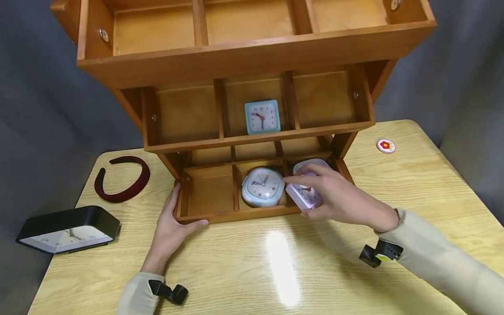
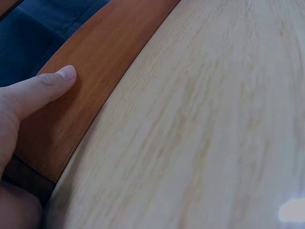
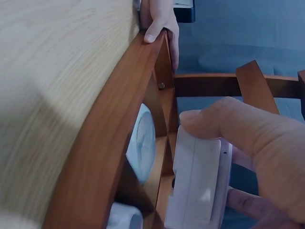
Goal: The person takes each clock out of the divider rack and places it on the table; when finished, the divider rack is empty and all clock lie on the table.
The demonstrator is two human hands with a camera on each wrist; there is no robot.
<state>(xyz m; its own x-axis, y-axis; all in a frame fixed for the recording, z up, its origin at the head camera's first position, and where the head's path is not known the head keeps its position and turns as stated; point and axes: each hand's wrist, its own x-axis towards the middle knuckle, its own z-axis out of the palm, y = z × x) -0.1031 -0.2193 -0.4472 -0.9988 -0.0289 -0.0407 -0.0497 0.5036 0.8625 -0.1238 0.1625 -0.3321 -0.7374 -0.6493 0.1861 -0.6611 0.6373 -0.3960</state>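
My right hand [image 1: 330, 190] holds a small lilac alarm clock [image 1: 305, 195] between thumb and fingers, tilted over the right compartment of the bottom drawer [image 1: 244, 214]. In the right wrist view the clock's pale casing [image 3: 195, 181] shows beneath the thumb. Partly hidden behind that hand, another pale rounded item [image 1: 311, 163] lies in the same compartment. A light-blue rounded clock [image 1: 263, 187] lies face up in the middle compartment. My left hand [image 1: 169, 229] rests against the drawer's left front corner, thumb on the front panel [image 2: 95, 71] and fingers along the side.
Above, the middle drawer [image 1: 256, 138] holds a square turquoise clock [image 1: 262, 117]; the top drawer [image 1: 256, 52] overhangs it. On the table [image 1: 236, 271] lie a dark red headband [image 1: 135, 188], a black desk clock [image 1: 71, 227] at left, and a round flower badge [image 1: 386, 146] at right.
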